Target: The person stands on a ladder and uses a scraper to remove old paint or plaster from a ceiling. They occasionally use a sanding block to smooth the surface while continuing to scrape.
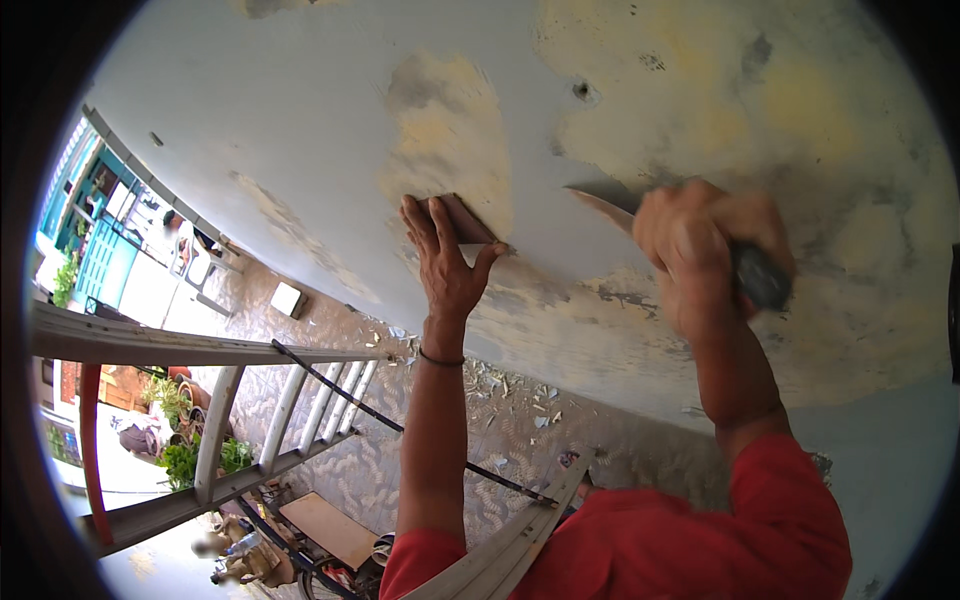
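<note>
My left hand (450, 266) lies spread on the wall (330, 142), pressing a flat brownish sanding block or folded sandpaper (466, 220) against a stripped, yellowish patch. To its right my right hand (705, 247), slightly blurred, grips the dark handle (761, 277) of a scraper or putty knife. The tool's broad metal blade (607, 201) points left, close to the wall; whether its edge touches cannot be told. Around both hands the pale blue-grey paint has worn patches of cream and grey, with a small hole (583, 91) above the blade.
An aluminium ladder (217, 427) stands at the left, a dark rod or cord (360, 405) running from it to another metal rail (510, 547) beside me. Paint flakes (541, 421) litter the patterned floor below. Potted plants (176, 405), a brown board (330, 529) and a seated person (180, 232) are farther off.
</note>
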Available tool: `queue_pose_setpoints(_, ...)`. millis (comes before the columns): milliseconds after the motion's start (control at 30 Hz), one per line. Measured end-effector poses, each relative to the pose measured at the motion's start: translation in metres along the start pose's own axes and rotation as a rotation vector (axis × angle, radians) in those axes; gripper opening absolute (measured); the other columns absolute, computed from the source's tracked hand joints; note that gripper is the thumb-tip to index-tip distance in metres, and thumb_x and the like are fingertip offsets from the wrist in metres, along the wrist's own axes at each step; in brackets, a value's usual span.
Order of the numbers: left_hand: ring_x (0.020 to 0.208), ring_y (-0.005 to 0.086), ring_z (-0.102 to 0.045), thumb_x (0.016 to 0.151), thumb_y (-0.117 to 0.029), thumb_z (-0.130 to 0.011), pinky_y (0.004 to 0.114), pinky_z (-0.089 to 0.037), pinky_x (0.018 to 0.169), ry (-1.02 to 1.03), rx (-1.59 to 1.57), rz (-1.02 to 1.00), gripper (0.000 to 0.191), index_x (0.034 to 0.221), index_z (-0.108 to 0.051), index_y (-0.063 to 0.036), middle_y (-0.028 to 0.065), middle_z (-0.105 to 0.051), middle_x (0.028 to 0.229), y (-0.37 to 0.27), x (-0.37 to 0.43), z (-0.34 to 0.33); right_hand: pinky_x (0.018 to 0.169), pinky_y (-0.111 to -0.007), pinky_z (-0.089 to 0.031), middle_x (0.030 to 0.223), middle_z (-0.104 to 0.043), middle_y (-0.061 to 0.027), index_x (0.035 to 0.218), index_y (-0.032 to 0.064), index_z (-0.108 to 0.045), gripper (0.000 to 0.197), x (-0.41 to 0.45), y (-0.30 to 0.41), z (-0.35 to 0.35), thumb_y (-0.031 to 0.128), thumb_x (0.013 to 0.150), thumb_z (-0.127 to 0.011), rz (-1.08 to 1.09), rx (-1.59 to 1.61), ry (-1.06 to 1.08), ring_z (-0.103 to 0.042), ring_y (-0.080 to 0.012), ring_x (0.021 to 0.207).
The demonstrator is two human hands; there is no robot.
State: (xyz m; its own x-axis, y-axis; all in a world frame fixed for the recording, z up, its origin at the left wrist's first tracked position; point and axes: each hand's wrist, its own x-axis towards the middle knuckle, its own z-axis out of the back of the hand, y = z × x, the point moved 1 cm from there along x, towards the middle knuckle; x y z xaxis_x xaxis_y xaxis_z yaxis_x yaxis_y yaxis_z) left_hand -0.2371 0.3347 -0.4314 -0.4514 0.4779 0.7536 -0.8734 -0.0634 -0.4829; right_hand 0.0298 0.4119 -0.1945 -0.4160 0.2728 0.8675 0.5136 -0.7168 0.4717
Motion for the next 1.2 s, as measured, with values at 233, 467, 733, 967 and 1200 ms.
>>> queue_pose_setpoints(233,0.162,0.0580,-0.002,0.086,-0.060,-0.083,0.073,-0.018,0.125,-0.025,-0.001,-0.029,0.125,0.174,-0.009,-0.0107,0.0334,0.003,0.177,0.001,0.001,-0.004,0.053,-0.036,-0.039,0.068,-0.051,-0.0033,0.070,0.0083,-0.045,0.040,0.002,0.004,0.008,0.012,0.104,-0.066,-0.014,0.139,-0.076,-0.043,-0.0139,0.056)
queue_pose_setpoints(467,0.162,0.0571,-0.003,0.089,-0.058,-0.082,0.062,-0.027,0.127,0.001,0.090,-0.051,0.125,0.173,-0.005,-0.0060,0.0365,0.004,0.175,-0.001,0.000,0.000,0.055,-0.034,-0.033,0.070,-0.045,-0.0020,0.075,0.0111,-0.036,0.038,0.001,0.034,0.020,0.012,0.108,-0.054,0.157,0.235,0.057,-0.035,-0.0128,0.057)
queue_pose_setpoints(733,0.161,0.0585,-0.002,0.085,-0.061,-0.084,0.074,-0.020,0.124,0.003,0.021,0.000,0.124,0.173,-0.014,-0.0073,0.0364,0.001,0.175,-0.005,0.002,-0.001,0.053,-0.036,-0.036,0.068,-0.049,-0.0023,0.064,0.0062,-0.040,0.050,-0.003,0.040,0.028,0.020,0.102,-0.070,0.100,0.202,-0.086,-0.041,-0.0151,0.055)
queue_pose_setpoints(967,0.161,0.0591,-0.004,0.085,-0.062,-0.083,0.072,-0.017,0.125,-0.006,0.019,0.001,0.124,0.173,-0.014,-0.0062,0.0367,-0.001,0.175,-0.003,-0.002,-0.003,0.055,-0.032,-0.043,0.075,-0.053,-0.0012,0.089,0.0104,-0.048,0.023,-0.008,0.022,0.019,0.012,0.107,-0.062,0.162,0.252,0.026,-0.046,-0.0109,0.060)
queue_pose_setpoints(1200,0.161,0.0584,-0.002,0.087,-0.061,-0.082,0.066,-0.023,0.126,-0.017,0.080,-0.047,0.127,0.173,-0.007,-0.0076,0.0364,0.003,0.175,0.002,0.006,0.000,0.058,-0.033,-0.034,0.071,-0.046,-0.0011,0.073,0.0117,-0.037,0.037,-0.015,-0.001,0.002,0.013,0.107,-0.053,-0.047,0.130,-0.034,-0.038,-0.0125,0.059)
